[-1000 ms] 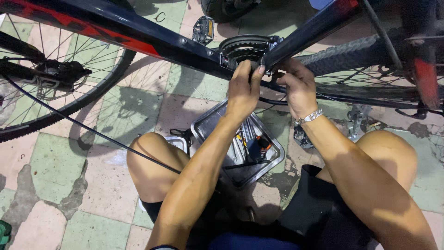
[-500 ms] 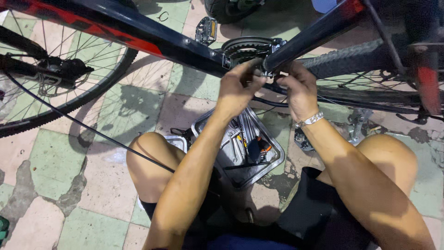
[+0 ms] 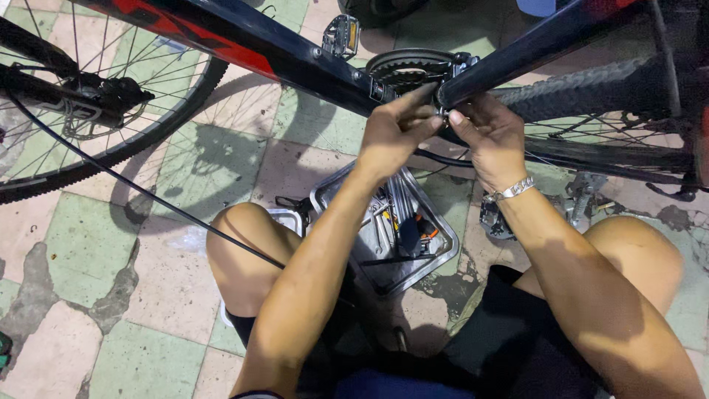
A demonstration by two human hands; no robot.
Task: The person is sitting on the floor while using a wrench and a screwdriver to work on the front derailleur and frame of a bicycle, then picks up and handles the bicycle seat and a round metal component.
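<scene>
Fingers of left hand and right hand pinched together on a small part, too hidden to identify, at the bottom bracket where the dark bicycle frame tubes join, just beside the toothed chainring. Below the wrists, metal tool tray on the tiled floor between bare knees; front wheel off left, knobby rear tyre right.

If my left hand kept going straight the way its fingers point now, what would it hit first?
Probably the dark bicycle frame tube at its junction by the toothed black chainring. The left hand points up and right, fingertips already at that joint beside the right hand; depth is unclear.
</scene>
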